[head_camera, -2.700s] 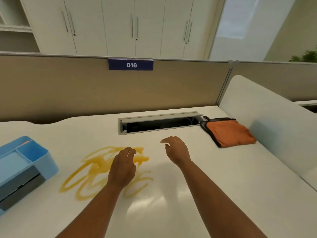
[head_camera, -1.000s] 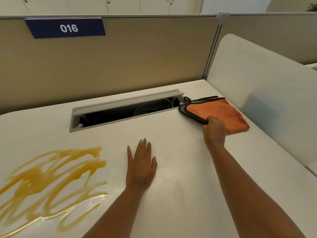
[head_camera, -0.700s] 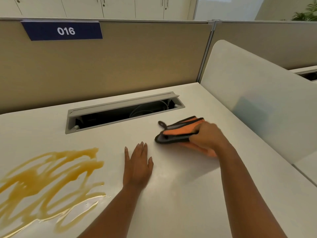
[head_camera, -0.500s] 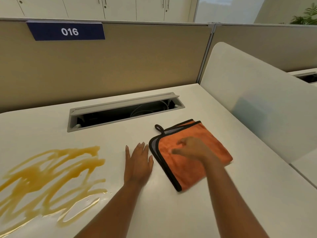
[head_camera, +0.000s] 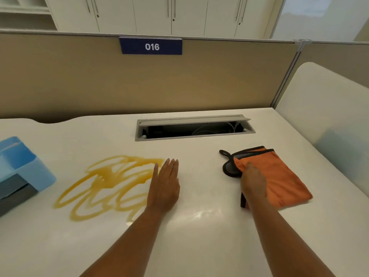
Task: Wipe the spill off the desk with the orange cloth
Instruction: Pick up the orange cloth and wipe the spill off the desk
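Observation:
An orange cloth (head_camera: 283,180) with dark trim and a hanging loop lies folded on the white desk (head_camera: 199,240), right of centre. My right hand (head_camera: 252,182) rests on its left edge, fingers closed over the fabric near the turned-up grey corner. A yellow-brown looping spill (head_camera: 111,182) spreads over the desk left of centre. Flat on the desk lies my left hand (head_camera: 165,186), fingers together, at the spill's right edge, holding nothing. Bare desk separates the cloth from the spill.
A light blue desk organizer (head_camera: 22,168) stands at the left edge. An open grey cable tray (head_camera: 191,128) is cut into the desk behind the hands. A tan partition (head_camera: 179,82) rises at the back, a white divider (head_camera: 323,124) on the right.
My right hand took the cloth from the back right corner and dragged it nearer and toward the middle. My left hand settled flat beside the spill.

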